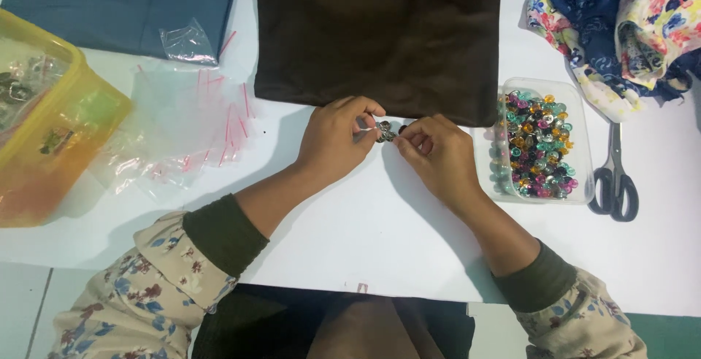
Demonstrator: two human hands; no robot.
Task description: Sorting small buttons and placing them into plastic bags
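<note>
Just below the edge of the dark brown folded cloth (380,37), the left hand (337,140) and right hand (436,156) both pinch a small cluster of shiny beads (385,132), fingers clamped on it, seemingly joining pieces, which calls for steady fine alignment.

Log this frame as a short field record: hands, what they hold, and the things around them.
left hand: pinching a small dark cluster
right hand: pinching the same cluster from the other side
surface: white table
behind hands: brown cloth
right: clear tray of coloured beads, scissors, floral cloth
left: clear bags, yellow box, blue cloth
</note>
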